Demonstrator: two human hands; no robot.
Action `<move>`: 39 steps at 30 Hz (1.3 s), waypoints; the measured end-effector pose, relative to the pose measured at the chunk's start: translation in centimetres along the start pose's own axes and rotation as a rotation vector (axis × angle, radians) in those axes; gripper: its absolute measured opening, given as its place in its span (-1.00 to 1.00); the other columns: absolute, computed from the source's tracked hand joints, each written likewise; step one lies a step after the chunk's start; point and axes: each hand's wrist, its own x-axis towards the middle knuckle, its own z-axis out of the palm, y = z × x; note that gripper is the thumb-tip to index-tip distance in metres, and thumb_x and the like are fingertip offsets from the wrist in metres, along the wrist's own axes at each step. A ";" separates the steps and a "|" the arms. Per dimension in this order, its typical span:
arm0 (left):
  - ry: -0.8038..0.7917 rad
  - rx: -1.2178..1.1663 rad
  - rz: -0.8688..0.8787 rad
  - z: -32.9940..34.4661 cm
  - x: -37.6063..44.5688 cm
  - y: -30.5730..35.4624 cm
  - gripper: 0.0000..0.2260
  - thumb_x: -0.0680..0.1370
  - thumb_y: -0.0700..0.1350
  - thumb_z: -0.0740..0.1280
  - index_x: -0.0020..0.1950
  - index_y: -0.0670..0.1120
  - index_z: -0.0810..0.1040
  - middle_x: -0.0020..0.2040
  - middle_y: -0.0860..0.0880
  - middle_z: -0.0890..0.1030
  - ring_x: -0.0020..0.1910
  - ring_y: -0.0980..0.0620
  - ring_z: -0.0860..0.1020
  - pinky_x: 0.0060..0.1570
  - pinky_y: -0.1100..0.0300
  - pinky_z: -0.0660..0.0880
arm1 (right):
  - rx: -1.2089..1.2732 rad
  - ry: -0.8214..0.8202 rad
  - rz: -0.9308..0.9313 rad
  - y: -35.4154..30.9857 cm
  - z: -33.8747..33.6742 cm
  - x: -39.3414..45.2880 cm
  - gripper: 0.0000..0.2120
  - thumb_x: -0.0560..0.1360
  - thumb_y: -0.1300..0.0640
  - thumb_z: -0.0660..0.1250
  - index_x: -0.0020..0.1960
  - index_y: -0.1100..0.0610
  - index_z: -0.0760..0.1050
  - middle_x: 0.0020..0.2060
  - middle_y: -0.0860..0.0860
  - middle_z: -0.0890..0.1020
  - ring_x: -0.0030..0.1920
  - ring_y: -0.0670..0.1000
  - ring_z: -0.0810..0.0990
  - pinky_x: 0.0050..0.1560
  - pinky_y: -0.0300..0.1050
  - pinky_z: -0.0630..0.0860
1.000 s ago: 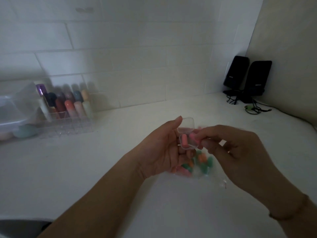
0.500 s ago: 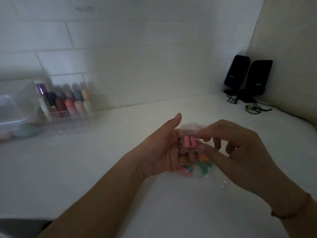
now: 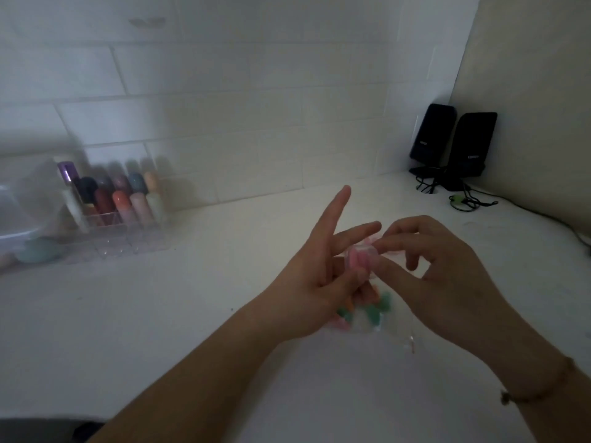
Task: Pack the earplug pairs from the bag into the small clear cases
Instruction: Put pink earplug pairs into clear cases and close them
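Observation:
A small clear case (image 3: 362,259) with a pink earplug pair inside is held between both hands above the white counter. My left hand (image 3: 315,282) grips it from below with thumb and lower fingers, while the index and middle fingers stick out straight. My right hand (image 3: 447,276) pinches the case's right side and top with thumb and index finger; the lid looks folded down over the plugs, though blur hides the seam. Under the hands lies the clear bag (image 3: 367,318) with green, orange and pink earplugs, partly covered by my left hand.
A clear organiser (image 3: 121,219) with coloured tubes stands at the back left by the tiled wall, next to a clear lidded box (image 3: 19,219). Two black speakers (image 3: 454,145) with cables sit in the back right corner. The white counter (image 3: 160,314) stretches left of the hands.
The second pink plug went into the case and the raised lid came down over the pair. My left index and middle fingers spread out straight; my right fingers moved onto the case's top.

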 end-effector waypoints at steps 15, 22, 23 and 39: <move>0.229 0.674 0.247 0.6 1.0 -0.7 -0.68 0.39 0.04 0.47 0.13 0.04 0.62 0.01 0.17 0.62 -0.02 0.21 0.58 -0.02 0.37 0.48 | 0.250 -0.163 0.190 2.0 -2.4 1.2 -0.75 0.29 -0.27 0.38 -0.12 -0.18 0.66 -0.24 -0.21 0.67 -0.30 -0.17 0.59 -0.29 -0.41 0.47; -0.076 0.889 -0.049 4.1 7.3 0.6 -0.54 0.43 0.30 0.33 0.30 0.21 0.49 0.06 0.25 0.63 0.01 0.32 0.52 0.06 0.35 0.42 | 0.233 0.623 0.409 10.7 -9.1 2.8 -0.80 0.49 0.17 0.38 0.10 0.01 0.60 -0.35 -0.11 0.56 -0.48 -0.17 0.45 -0.31 -0.21 0.37; -0.118 0.922 -0.039 5.0 8.8 0.4 -0.58 0.45 0.25 0.36 0.27 0.16 0.54 0.09 0.21 0.64 0.02 0.28 0.53 0.09 0.28 0.44 | 0.255 0.678 0.456 11.7 -9.6 2.6 -0.80 0.49 0.20 0.36 0.10 0.04 0.60 -0.35 -0.10 0.56 -0.47 -0.16 0.44 -0.34 -0.22 0.36; -0.279 1.082 -0.133 11.8 18.2 -7.2 -0.76 0.51 0.14 0.33 0.13 0.12 0.54 0.09 0.16 0.64 0.07 0.07 0.56 0.33 -0.05 0.28 | -0.063 0.382 0.697 13.3 -10.3 1.7 -0.76 0.37 0.20 0.31 -0.09 -0.10 0.59 -0.19 -0.09 0.64 -0.12 0.01 0.58 -0.10 -0.17 0.47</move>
